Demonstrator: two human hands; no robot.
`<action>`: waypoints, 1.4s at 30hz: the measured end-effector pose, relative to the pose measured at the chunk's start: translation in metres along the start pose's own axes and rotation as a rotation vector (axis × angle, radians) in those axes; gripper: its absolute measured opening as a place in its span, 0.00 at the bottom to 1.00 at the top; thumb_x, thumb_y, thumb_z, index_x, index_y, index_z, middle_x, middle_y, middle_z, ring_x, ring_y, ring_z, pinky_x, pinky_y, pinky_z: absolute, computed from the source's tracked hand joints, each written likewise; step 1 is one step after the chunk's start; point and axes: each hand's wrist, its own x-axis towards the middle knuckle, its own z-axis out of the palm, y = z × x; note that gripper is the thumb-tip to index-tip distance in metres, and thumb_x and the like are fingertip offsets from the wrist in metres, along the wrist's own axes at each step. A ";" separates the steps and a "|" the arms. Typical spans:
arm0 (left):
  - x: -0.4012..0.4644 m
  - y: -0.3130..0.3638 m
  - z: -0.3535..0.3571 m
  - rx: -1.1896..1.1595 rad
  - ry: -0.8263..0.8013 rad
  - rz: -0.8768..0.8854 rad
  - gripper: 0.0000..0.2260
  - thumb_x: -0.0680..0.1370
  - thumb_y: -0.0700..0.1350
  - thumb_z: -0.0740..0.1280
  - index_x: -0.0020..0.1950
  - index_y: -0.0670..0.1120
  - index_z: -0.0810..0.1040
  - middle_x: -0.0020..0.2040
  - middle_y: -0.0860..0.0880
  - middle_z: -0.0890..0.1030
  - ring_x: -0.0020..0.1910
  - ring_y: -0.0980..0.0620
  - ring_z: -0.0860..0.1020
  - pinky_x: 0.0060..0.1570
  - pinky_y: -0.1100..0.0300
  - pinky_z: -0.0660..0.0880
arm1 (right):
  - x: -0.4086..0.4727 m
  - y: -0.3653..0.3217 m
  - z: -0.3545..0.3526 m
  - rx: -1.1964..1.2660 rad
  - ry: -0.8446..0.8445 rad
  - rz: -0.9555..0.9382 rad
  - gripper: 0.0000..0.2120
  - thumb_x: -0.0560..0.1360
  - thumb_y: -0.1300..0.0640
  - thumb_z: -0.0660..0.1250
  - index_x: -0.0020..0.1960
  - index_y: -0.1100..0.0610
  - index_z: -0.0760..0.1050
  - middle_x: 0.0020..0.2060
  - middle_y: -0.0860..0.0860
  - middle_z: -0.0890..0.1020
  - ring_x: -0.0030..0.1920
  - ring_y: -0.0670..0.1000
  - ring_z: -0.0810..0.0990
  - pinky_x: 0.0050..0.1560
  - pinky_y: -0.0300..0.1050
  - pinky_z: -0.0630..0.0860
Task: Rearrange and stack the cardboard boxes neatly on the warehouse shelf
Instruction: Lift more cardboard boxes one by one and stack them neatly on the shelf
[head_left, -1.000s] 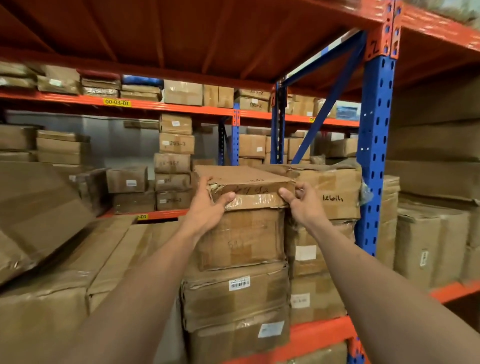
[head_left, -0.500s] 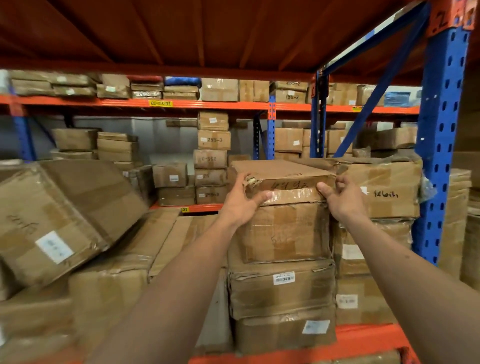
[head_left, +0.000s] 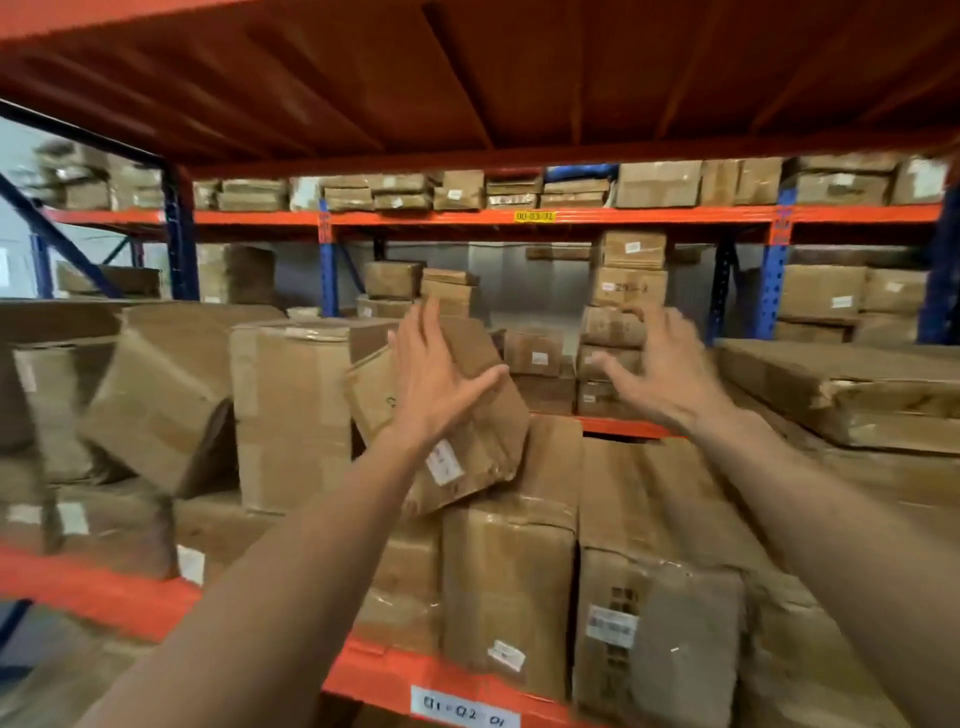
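Note:
A tilted cardboard box (head_left: 483, 441) with a white label leans on the boxes of the near shelf, at the middle of the head view. My left hand (head_left: 434, 379) is spread in front of its upper face, fingers apart; whether it touches the box I cannot tell. My right hand (head_left: 652, 364) hovers open to the right of that box, holding nothing, in front of a far stack. An upright box (head_left: 291, 415) stands left of the tilted one. A flat box (head_left: 852, 389) lies at the right.
The orange front beam (head_left: 374, 670) of the near shelf runs along the bottom with a white label. Another tipped box (head_left: 156, 415) leans at the left. Upright boxes (head_left: 509, 587) stand below my hands. A far rack (head_left: 571, 215) behind holds several box stacks. The orange deck overhead is low.
Both hands have let go of the flat box on the right stack. The view has swung left, and my hands are now open by the tilted box.

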 end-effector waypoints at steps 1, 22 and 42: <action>-0.004 -0.025 -0.014 -0.010 -0.020 -0.056 0.57 0.67 0.69 0.75 0.82 0.49 0.45 0.82 0.42 0.51 0.80 0.41 0.50 0.78 0.38 0.51 | 0.009 -0.020 0.020 0.043 -0.070 -0.039 0.34 0.75 0.39 0.69 0.75 0.48 0.60 0.71 0.57 0.67 0.72 0.59 0.65 0.71 0.59 0.66; -0.080 -0.078 0.025 -0.700 -0.494 -0.617 0.54 0.58 0.64 0.83 0.78 0.55 0.61 0.66 0.54 0.79 0.62 0.55 0.79 0.68 0.50 0.73 | 0.050 -0.062 0.080 0.174 -0.278 -0.061 0.35 0.64 0.38 0.79 0.66 0.46 0.73 0.60 0.48 0.75 0.61 0.50 0.73 0.64 0.52 0.73; -0.012 0.074 0.038 -0.338 -0.770 -0.148 0.35 0.71 0.38 0.78 0.76 0.54 0.71 0.63 0.47 0.79 0.60 0.50 0.77 0.48 0.66 0.73 | -0.121 0.074 0.031 0.834 0.317 0.880 0.13 0.66 0.48 0.82 0.43 0.55 0.85 0.38 0.49 0.87 0.42 0.51 0.87 0.48 0.50 0.84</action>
